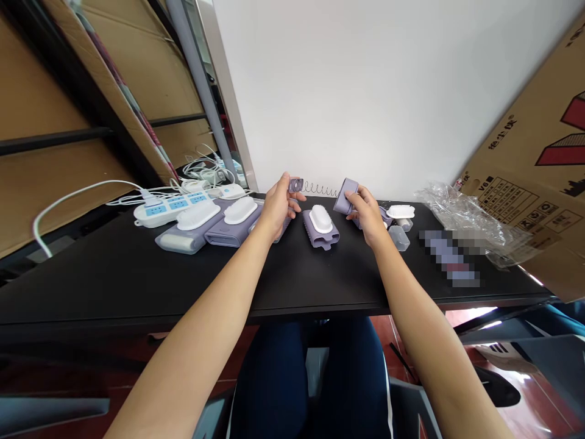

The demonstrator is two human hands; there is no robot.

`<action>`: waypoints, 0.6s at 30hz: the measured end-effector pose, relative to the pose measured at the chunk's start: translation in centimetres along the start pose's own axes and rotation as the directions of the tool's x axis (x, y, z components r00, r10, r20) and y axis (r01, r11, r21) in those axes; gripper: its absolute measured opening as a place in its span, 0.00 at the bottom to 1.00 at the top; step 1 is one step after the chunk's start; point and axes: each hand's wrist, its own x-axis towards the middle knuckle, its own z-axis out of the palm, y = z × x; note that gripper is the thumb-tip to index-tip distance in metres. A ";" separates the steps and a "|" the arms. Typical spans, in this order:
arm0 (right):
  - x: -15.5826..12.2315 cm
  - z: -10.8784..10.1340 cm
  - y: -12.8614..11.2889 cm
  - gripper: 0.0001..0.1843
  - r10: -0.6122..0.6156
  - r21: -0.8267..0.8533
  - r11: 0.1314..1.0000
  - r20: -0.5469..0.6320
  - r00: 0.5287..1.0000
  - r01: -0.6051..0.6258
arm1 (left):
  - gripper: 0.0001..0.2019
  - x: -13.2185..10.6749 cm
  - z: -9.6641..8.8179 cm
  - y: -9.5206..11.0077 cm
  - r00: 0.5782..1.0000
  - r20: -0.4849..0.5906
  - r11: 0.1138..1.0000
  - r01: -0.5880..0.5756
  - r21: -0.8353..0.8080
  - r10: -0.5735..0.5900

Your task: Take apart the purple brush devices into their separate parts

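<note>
Above the black table, my left hand pinches a small dark purple ring-like piece between thumb and fingers. A thin wire spring stretches from that piece towards a purple plastic case part. My right hand is closed around the case part, holding it tilted. Between the hands, a purple case with a white oval brush-like top lies on the table. Two similar purple cases with white oval tops lie left of my left hand. Another purple piece is partly hidden behind my left wrist.
On the black table a white-and-blue power strip with tangled white cables stands at left. To the right are a white oval piece, a clear plastic cup, crumpled clear plastic and a cardboard box. A white panel rises behind.
</note>
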 end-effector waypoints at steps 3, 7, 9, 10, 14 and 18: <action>0.0 0.0 -0.1 0.24 0.039 0.062 0.997 0.010 0.999 -0.039 | 0.31 -0.1 0.1 0.0 0.999 0.017 1.000 0.026 0.017 -0.027; 0.0 -0.2 0.1 0.24 0.067 0.097 0.993 0.030 0.997 -0.069 | 0.33 -0.2 0.1 -0.1 0.994 0.079 0.997 0.073 0.021 -0.074; 0.0 -0.3 0.1 0.24 0.070 0.090 0.993 0.041 0.997 -0.073 | 0.33 -0.2 0.1 -0.1 0.992 0.095 0.996 0.080 0.026 -0.082; 0.0 -0.3 0.0 0.24 0.068 0.078 0.994 0.044 0.997 -0.071 | 0.33 -0.1 0.1 -0.2 0.992 0.096 0.996 0.081 0.029 -0.084; 0.1 -0.2 0.1 0.27 0.021 -0.047 0.999 0.046 0.999 -0.018 | 0.32 0.2 -0.1 -0.7 0.996 0.065 0.995 0.062 0.074 -0.067; 0.2 -0.2 0.7 0.32 -0.182 -0.271 0.942 0.084 0.980 0.198 | 0.29 0.5 -0.2 -1.1 0.999 0.012 0.991 0.032 0.131 -0.033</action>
